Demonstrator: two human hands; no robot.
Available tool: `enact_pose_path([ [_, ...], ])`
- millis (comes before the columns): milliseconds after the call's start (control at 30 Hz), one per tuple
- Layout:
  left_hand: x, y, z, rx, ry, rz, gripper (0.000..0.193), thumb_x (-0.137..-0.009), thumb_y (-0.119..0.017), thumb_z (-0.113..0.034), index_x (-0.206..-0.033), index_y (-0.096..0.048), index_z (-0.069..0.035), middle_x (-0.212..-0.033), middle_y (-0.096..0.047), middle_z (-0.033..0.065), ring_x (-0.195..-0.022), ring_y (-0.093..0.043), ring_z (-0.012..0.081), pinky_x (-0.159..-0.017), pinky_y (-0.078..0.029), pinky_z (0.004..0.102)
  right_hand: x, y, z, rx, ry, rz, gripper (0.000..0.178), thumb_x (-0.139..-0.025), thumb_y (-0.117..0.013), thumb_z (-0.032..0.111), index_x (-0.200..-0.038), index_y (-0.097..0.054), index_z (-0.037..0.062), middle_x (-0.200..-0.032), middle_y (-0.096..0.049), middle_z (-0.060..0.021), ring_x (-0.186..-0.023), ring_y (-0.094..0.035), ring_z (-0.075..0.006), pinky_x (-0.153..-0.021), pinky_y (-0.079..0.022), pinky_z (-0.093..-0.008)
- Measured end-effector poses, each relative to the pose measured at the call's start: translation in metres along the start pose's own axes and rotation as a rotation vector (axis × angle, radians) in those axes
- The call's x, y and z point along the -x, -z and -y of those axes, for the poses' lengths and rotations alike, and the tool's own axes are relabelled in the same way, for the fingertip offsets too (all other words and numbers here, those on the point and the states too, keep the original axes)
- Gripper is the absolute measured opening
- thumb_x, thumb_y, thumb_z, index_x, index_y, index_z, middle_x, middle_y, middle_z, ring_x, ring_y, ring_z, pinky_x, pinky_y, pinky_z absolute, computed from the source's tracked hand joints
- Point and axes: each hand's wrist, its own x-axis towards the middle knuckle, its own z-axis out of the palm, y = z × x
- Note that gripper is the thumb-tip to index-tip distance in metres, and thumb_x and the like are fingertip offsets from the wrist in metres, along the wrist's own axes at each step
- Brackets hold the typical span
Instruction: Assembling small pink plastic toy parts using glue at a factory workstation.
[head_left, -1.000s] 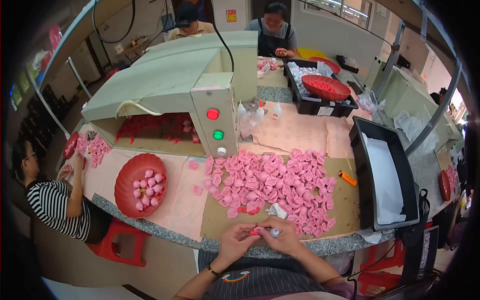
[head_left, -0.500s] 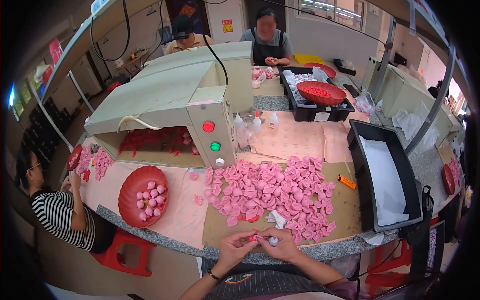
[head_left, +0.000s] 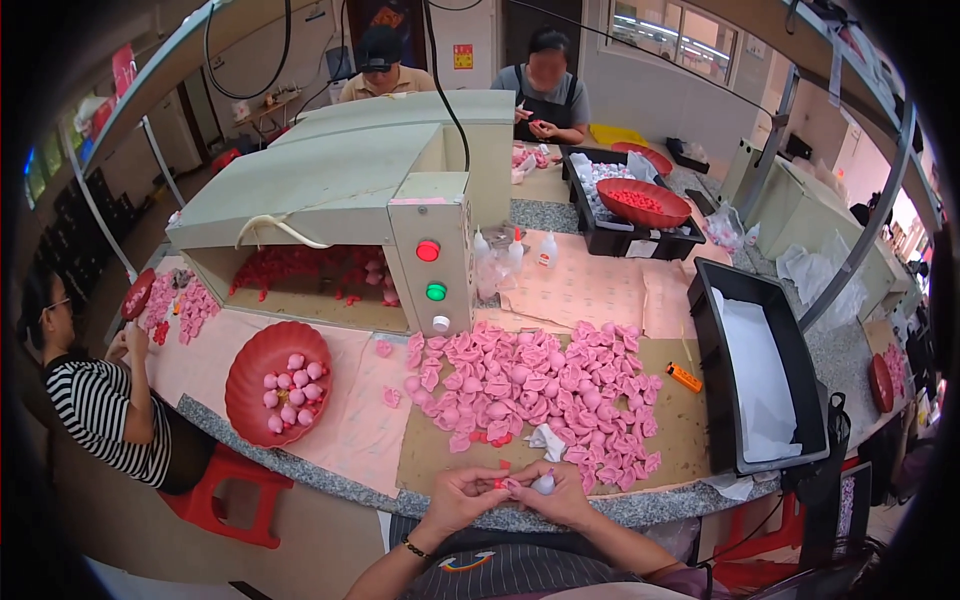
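My left hand [head_left: 460, 500] and my right hand [head_left: 557, 498] meet at the table's near edge, fingertips almost touching. A small red piece [head_left: 503, 466] is pinched in my left fingers, with something pink against it, partly hidden. My right hand is closed round a small whitish squeeze bottle [head_left: 545, 484], tilted toward the red piece. Just beyond the hands, a crumpled white tissue [head_left: 547, 442] lies beside a broad heap of pink pieces, round balls and ruffled shapes [head_left: 530, 380], on a brown board [head_left: 685, 440].
Left of the heap, a red scalloped bowl [head_left: 245, 385] holds pink balls. Behind it stands a pale box-shaped machine [head_left: 430, 350] with red pieces inside. An orange lighter [head_left: 684, 377] and a black tray [head_left: 735, 440] lie to the right. Glue bottles [head_left: 547, 249] stand farther back. Co-workers sit around.
The view has shifted slightly. My hands stay together, and the red piece now stands up more plainly between the fingers. Across the table, a co-worker has raised one hand.
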Motion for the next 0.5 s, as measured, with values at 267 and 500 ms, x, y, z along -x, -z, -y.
enact_pose_path([
  [267,0.0027,0.0017,-0.0042,0.182,0.053,-0.001,0.030,-0.081,-0.058,0.004,-0.111,-0.054,0.006,-0.097,-0.062,0.0140,-0.082,-0.062,0.0164,-0.073,-0.053,0.0257,-0.0046,0.0013,0.0050,-0.102,-0.108,0.012,0.014,-0.080,-0.065,0.006,-0.089,-0.061,-0.0041,-0.070,-0.063,-0.0077,-0.055,-0.057,-0.0086,-0.048,-0.046,-0.0203],
  [500,-0.0007,0.0050,0.0006,0.126,0.072,0.003,0.027,-0.081,-0.058,0.004,-0.107,-0.054,0.006,-0.096,-0.062,0.0138,-0.082,-0.062,0.0155,-0.073,-0.054,0.0279,-0.0029,0.0000,0.0098,-0.042,-0.101,0.014,0.012,-0.079,-0.065,0.004,-0.086,-0.062,-0.0054,-0.072,-0.064,-0.0086,-0.056,-0.058,-0.0087,-0.048,-0.046,-0.0200],
])
